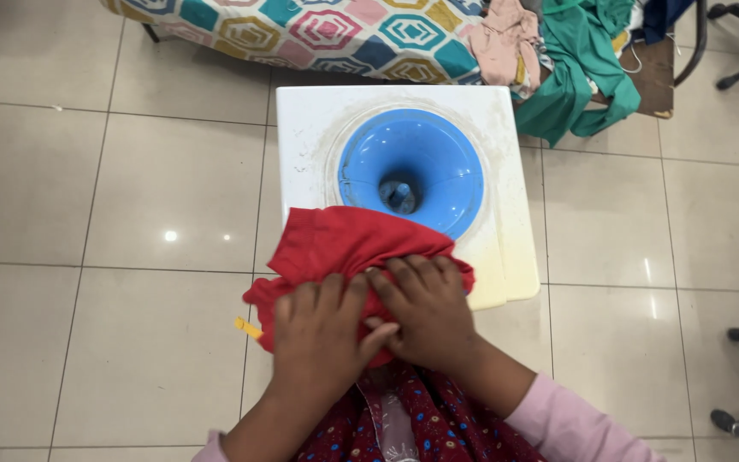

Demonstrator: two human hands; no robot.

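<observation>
Head view: white dispenser top (310,128) with blue funnel basin (410,169) sunk in its middle, small blue spike at basin bottom, nothing else inside. Red cloth (335,244) draped over dispenser's near edge, overlapping basin rim. Left hand (318,338) and right hand (425,308) side by side on cloth, fingers flat, slightly spread, pressing. Patterned bedspread (318,30) beyond dispenser.
</observation>
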